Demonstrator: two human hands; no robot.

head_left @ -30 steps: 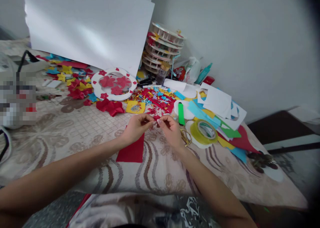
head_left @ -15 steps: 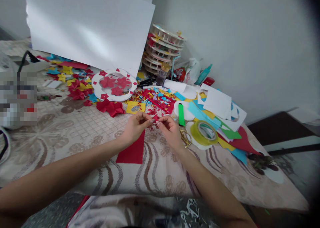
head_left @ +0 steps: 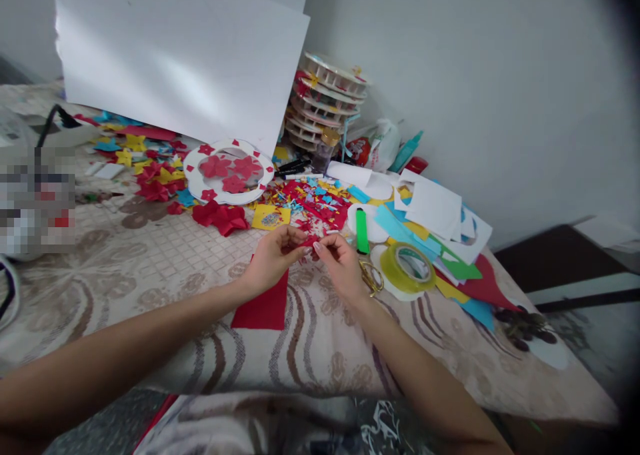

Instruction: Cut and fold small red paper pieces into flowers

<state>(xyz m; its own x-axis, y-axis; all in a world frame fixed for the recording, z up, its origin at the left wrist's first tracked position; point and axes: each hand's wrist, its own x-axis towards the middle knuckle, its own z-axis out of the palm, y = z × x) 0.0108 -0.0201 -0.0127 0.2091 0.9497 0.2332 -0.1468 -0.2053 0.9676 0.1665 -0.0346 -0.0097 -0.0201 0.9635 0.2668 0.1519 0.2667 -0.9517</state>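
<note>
My left hand (head_left: 273, 258) and my right hand (head_left: 343, 263) meet fingertip to fingertip over the table, both pinched on a small red paper piece (head_left: 310, 242). Under my left wrist lies a red paper sheet (head_left: 263, 305). Gold-handled scissors (head_left: 371, 276) rest just right of my right hand, beside a roll of yellow-green tape (head_left: 406, 267). A green lighter (head_left: 361, 230) lies just beyond my right hand.
Paper scraps (head_left: 315, 202) in red, yellow and blue litter the cloth-covered table (head_left: 150, 268). A white ring with red flowers (head_left: 227, 172) sits beyond, below a large white board (head_left: 175, 55). Stacked round trays (head_left: 325, 98) stand by the wall. Coloured paper sheets (head_left: 440, 222) pile at right.
Both hands stay pinched together on the small red piece, with only slight finger movement. The view has shifted a little.
</note>
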